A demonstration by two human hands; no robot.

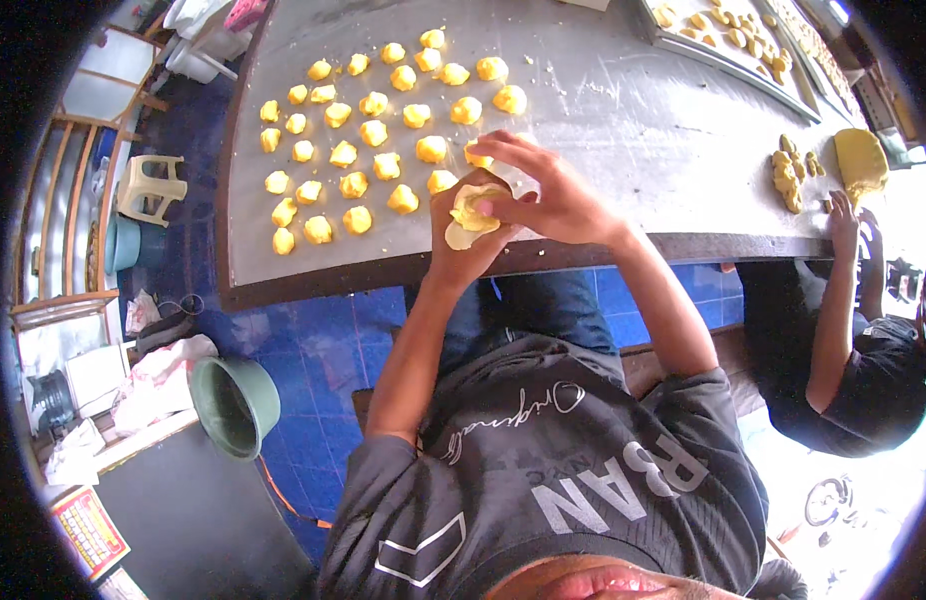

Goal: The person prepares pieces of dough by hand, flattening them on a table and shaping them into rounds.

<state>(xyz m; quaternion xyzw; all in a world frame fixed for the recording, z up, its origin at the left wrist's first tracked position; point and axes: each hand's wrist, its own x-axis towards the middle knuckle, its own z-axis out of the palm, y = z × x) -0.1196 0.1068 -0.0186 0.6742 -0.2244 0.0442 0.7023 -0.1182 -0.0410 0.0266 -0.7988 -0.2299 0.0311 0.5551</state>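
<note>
In my left hand point(465, 264), cupped above the table's near edge, lies a flattened piece of pale dough point(463, 237) with a yellow centre. The thumb of my right hand point(568, 203) rests on that dough, while its other fingers stretch out, spread, above it. Rows of small yellow dough balls point(386, 166) with uneven surfaces cover the table to the left of and beyond my hands. One ball point(441, 181) sits right beside my left hand, and another is partly covered by my right fingertips.
The metal-topped table point(623, 150) has a dark edge. Trays point(723, 60) of shaped pieces stand far right. A co-worker's hands point(845, 225) are near a large dough block point(861, 162) and dough pieces point(787, 180). A green tub point(235, 408) and a plastic stool point(151, 188) stand left.
</note>
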